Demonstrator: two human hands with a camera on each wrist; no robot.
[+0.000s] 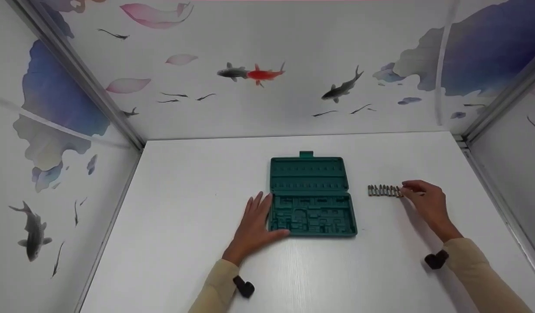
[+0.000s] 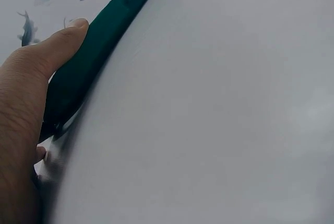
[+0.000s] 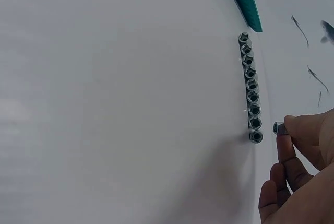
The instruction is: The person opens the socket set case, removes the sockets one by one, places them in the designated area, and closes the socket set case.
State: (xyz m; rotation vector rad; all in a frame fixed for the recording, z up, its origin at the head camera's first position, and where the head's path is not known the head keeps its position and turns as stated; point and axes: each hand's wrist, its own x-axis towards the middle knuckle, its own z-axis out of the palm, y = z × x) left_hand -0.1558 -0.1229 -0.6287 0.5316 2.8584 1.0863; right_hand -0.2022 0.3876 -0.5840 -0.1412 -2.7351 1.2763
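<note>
An open green plastic socket case lies on the white table, its moulded tray toward me and its lid folded back. My left hand rests at the tray's near left corner, fingers stretched along the left side and thumb on the front rim. To the right of the case, several small metal sockets stand in a tight row. Between thumb and index finger, my right hand pinches one socket, just off the row's right end. The other right fingers are curled, with nothing visible in them.
The white tabletop is bounded by printed panels at the back, left and right. A metal rail follows the table's right edge. A small dark wrist camera sits on each sleeve.
</note>
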